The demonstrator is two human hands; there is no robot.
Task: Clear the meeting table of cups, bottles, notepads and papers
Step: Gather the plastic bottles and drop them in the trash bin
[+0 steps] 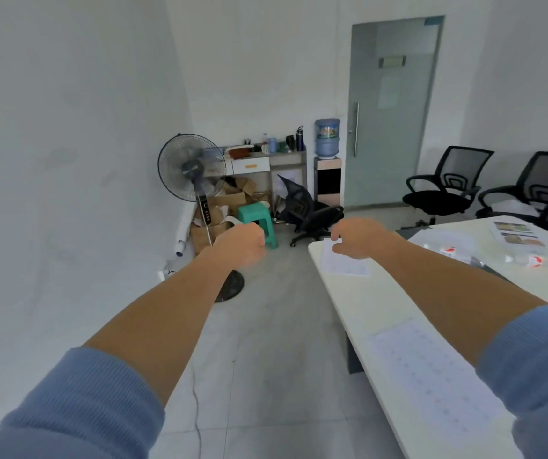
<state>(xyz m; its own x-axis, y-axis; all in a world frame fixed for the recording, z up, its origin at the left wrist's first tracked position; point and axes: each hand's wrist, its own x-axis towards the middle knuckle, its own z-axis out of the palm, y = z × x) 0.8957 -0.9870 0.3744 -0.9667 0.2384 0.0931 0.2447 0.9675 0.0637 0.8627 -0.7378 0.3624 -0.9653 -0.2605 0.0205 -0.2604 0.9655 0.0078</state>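
The right hand (362, 238) reaches over the far left corner of the white meeting table (358, 303). Its curled fingers pinch the far edge of a small sheet of paper (347, 265), which otherwise lies flat at that corner. The left hand (242, 241) hangs off the table over the floor with its fingers clenched. Whether it grips anything cannot be told, as a white strip at its top is blurred.

A larger printed sheet (431, 372) lies along the table's near left edge, partly under the right forearm. Towards the far right edge lie two clear bottles (527, 260) with red-and-white labels, and beyond them some colour printouts (517, 233).

On the floor past the hands stand a pedestal fan (192, 167) and a green stool (256, 223). Black office chairs (444, 190) stand at the table's far end.
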